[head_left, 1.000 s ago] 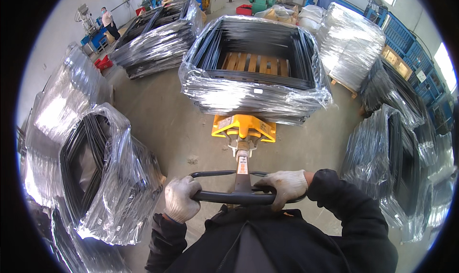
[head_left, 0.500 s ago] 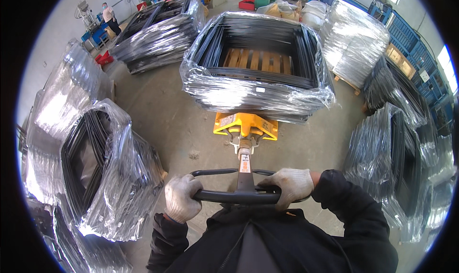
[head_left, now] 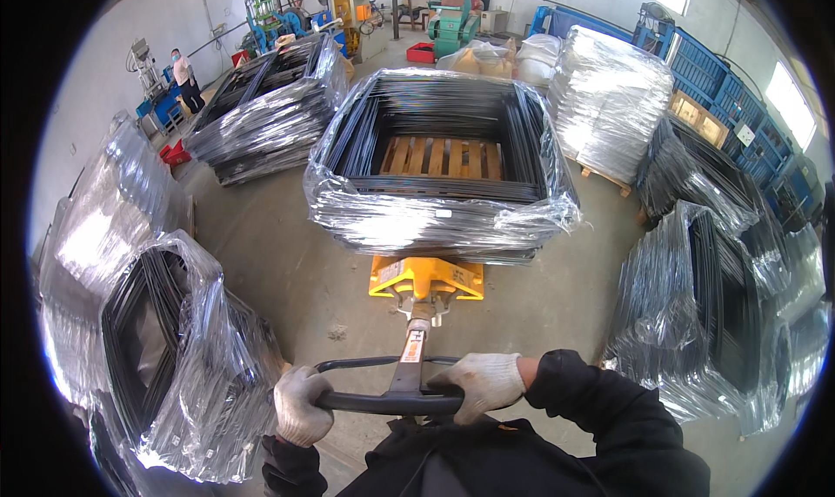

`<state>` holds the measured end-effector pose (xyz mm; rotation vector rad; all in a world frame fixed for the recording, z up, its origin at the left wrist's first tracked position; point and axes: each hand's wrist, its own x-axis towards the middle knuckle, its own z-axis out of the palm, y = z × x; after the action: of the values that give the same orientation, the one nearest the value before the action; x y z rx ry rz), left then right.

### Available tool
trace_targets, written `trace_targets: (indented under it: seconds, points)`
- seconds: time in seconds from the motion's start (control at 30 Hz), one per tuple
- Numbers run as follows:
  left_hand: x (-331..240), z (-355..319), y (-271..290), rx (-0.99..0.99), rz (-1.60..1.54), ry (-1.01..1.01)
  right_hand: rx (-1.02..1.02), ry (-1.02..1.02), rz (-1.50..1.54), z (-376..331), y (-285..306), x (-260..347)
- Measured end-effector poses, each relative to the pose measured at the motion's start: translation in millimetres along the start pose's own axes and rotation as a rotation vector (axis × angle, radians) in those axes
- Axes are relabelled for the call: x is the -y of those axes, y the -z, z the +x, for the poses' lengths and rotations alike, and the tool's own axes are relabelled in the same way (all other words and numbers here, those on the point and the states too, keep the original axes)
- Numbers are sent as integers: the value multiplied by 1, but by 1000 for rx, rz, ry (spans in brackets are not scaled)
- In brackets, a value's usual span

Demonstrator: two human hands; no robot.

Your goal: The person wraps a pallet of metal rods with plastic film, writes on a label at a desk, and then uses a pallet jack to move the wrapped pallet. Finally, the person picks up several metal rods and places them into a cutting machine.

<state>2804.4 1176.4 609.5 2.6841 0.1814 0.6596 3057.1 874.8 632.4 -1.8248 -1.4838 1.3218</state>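
Both my hands wear whitish knitted gloves and grip the black looped handle [head_left: 383, 403] of a yellow pallet jack [head_left: 426, 277]. My left hand [head_left: 303, 406] is wrapped round the handle's left end. At its right end, my right hand [head_left: 478, 384] closes over the bar near the central shaft. Beyond the jack's yellow body stands a wooden pallet [head_left: 442, 158], bearing a large stack of black rectangular frames [head_left: 435, 223] wrapped in clear film. The stack is hollow, so the pallet slats show through its middle. The jack's forks are hidden under the load.
Film-wrapped stacks stand at the left [head_left: 209, 358], far left [head_left: 270, 106], right [head_left: 670, 323] and back right [head_left: 609, 97]. A person [head_left: 184, 80] stands by machines at the far left. A green machine [head_left: 454, 26] and red bin [head_left: 422, 53] are at the back. Concrete floor [head_left: 261, 236] lies between the stacks.
The view has tilted up, so the jack, load and surrounding stacks sit lower in the picture, with most shifted slightly left. Both hands keep their hold on the handle.
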Motion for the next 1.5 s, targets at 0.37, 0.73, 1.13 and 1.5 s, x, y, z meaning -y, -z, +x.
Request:
trace_targets:
  seconds: [0.37,0.73,1.13,1.5]
  points:
    - [-45,-60,-10,88,89,120,-342,107,-245,-53,-69,-14]
    - [-118,-229,-58,339,122,125,-224,-321,-373,-111,-253,-39]
    - [-204,-391,-51,277,138,134,-384,-278,-446,-192,-422,-32]
    - [-397,-525,-57,91,183,252,-296,-118,-414,-361,-506,-39]
